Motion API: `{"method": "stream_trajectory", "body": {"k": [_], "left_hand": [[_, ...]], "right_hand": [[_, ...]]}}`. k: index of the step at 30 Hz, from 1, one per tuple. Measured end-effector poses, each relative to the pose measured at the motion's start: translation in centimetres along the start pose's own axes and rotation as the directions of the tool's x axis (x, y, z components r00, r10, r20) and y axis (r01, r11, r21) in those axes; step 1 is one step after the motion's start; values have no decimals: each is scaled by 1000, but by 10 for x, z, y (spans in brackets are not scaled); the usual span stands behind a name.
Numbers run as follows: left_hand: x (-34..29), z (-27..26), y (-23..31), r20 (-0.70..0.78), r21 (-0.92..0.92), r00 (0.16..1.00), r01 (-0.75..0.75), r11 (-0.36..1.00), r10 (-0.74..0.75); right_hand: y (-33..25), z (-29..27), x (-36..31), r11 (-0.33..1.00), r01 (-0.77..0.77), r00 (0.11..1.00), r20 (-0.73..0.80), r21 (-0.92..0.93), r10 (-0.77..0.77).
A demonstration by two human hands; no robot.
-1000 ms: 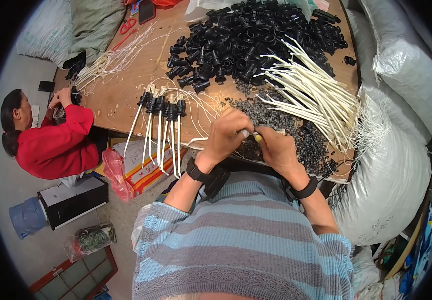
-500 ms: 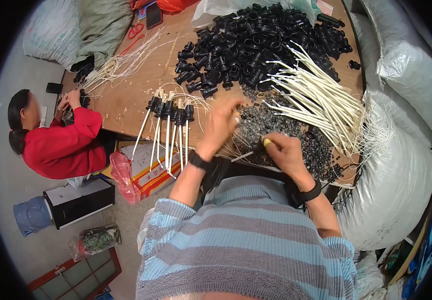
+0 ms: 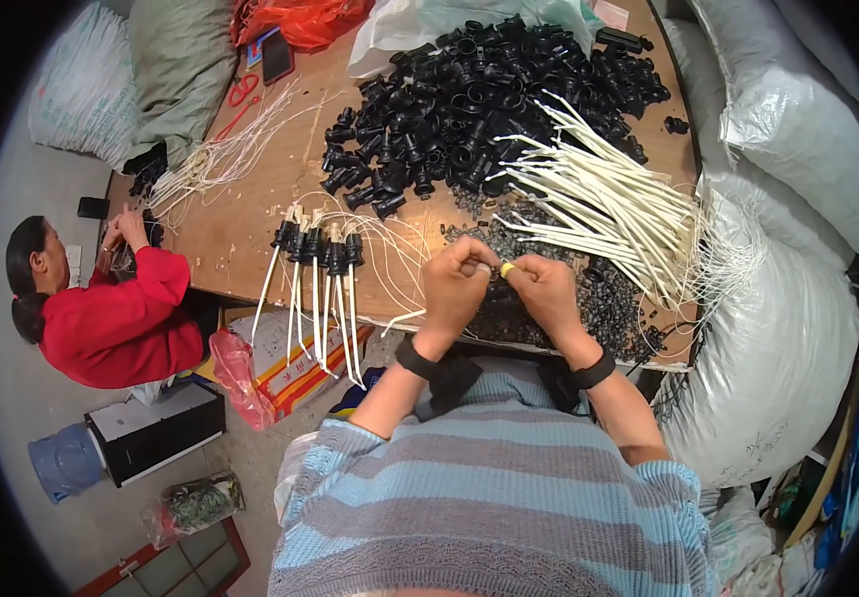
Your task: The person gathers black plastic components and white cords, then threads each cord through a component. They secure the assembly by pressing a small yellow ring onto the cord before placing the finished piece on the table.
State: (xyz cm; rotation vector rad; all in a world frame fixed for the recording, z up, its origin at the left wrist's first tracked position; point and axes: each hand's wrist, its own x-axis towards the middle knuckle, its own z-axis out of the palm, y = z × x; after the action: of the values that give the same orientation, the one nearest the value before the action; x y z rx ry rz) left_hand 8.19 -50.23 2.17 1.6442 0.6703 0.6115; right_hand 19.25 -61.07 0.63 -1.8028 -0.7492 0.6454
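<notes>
Over the near edge of the table, my left hand (image 3: 456,286) and my right hand (image 3: 547,295) meet with fingertips close together. Each is closed in a pinch, and what they hold is too small to make out. A yellow band (image 3: 507,269) covers the tip of my right thumb. Below and around my hands lies a spread of small dark parts (image 3: 604,303). Left of my left hand, several black plastic fittings with white-sleeved wires (image 3: 335,254) stand in a row, their white ends hanging over the edge. A short white tube (image 3: 405,320) shows beside my left wrist.
A heap of black plastic fittings (image 3: 469,99) covers the far middle. A bundle of white-sleeved wires (image 3: 609,214) lies at right, beside large white sacks (image 3: 778,328). At left, a person in red (image 3: 121,308) works near loose white wires (image 3: 220,154), red scissors (image 3: 242,90) and a phone (image 3: 277,57).
My left hand has come down and right toward my right hand, so both now pinch together. My right hand has risen slightly. The whole view has shifted a little.
</notes>
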Motion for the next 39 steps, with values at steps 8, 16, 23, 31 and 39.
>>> {"method": "stream_trajectory", "body": {"k": [8,16,23,31,39], "left_hand": [[1,19,-1,-202,-4,969,-143,990,139],[5,2,-3,53,344,994,-105,933,92],[2,2,-2,-35,362,969,-214,907,243],[-3,5,3,2,454,968,-224,863,250],[-5,3,4,9,520,943,-288,804,332]], "right_hand": [[-17,-3,-1,862,-214,967,225,460,120],[-5,-4,-4,931,-69,996,76,358,45],[-13,-4,-6,950,-92,992,111,297,61],[-10,-5,-6,901,-191,977,168,391,134],[-12,-4,-5,863,-247,962,219,441,164]]}}
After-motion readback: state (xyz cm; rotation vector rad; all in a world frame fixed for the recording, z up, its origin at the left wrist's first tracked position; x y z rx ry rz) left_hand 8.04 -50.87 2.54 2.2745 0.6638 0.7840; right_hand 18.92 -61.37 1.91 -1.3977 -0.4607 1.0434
